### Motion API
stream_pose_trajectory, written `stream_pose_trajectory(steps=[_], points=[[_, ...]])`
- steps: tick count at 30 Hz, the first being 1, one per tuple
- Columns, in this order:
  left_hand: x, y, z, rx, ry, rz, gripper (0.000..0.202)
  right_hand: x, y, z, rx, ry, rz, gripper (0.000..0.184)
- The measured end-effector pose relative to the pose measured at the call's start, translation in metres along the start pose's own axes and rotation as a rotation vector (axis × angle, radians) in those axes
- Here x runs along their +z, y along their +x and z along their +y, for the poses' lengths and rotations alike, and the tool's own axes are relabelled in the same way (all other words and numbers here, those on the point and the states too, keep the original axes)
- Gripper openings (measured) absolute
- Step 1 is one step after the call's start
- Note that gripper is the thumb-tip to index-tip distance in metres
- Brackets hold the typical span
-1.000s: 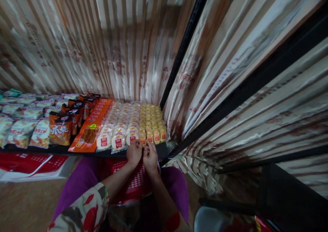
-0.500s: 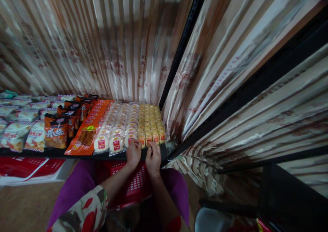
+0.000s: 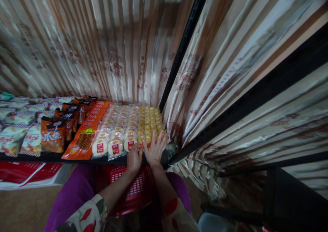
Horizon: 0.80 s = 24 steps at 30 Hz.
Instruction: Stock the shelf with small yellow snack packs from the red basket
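Small yellow wrapped snack packs point(image 3: 148, 117) stand in tight rows at the right end of a black shelf point(image 3: 115, 161). My right hand point(image 3: 155, 150) lies over the front of these rows, fingers spread and touching the packs. Curled at the front left corner of the same rows is my left hand point(image 3: 134, 158); whatever its fingers may hold is hidden. Just left of them are rows of clear-wrapped round white cakes point(image 3: 115, 146) with red labels.
An orange snack bag point(image 3: 83, 140), orange-and-black bags point(image 3: 53, 136) and white snack bags point(image 3: 30, 141) fill the shelf leftward. A red basket point(image 3: 133, 187) sits below, between my knees. A black post point(image 3: 179, 61) and striped curtain point(image 3: 123, 37) stand behind.
My right hand has gone from bent fingers at the front edge to spread fingers over the yellow packs. My left hand has dropped slightly and its fingers are curled tighter.
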<state>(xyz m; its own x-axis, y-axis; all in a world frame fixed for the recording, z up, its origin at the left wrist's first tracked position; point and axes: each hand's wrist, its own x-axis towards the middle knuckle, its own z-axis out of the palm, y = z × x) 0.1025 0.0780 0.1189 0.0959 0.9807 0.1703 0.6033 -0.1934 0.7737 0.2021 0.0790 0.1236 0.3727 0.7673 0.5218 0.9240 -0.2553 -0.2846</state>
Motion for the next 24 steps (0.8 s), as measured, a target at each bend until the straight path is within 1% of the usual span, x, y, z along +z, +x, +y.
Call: stream_pose_trajectory(steps=[7,12,15,20,24], points=[[0.01,-0.005,-0.013,0.15,-0.001,0.069,0.014,0.012,-0.003,-0.003,0.031,-0.059,-0.021,0.061],[0.009,-0.009,-0.017,0.222,-0.021,0.08,0.016,0.016,-0.004,-0.001,0.036,-0.058,-0.022,0.061],[0.005,-0.005,-0.013,0.215,-0.051,0.096,0.015,0.017,-0.004,0.0,0.035,-0.057,-0.022,0.061],[-0.001,0.009,-0.001,0.16,-0.041,0.115,0.035,0.019,-0.005,0.001,0.034,-0.056,-0.01,0.064],[-0.003,0.017,0.003,0.118,-0.026,0.031,0.045,0.02,-0.004,0.001,0.029,-0.038,-0.008,0.066]])
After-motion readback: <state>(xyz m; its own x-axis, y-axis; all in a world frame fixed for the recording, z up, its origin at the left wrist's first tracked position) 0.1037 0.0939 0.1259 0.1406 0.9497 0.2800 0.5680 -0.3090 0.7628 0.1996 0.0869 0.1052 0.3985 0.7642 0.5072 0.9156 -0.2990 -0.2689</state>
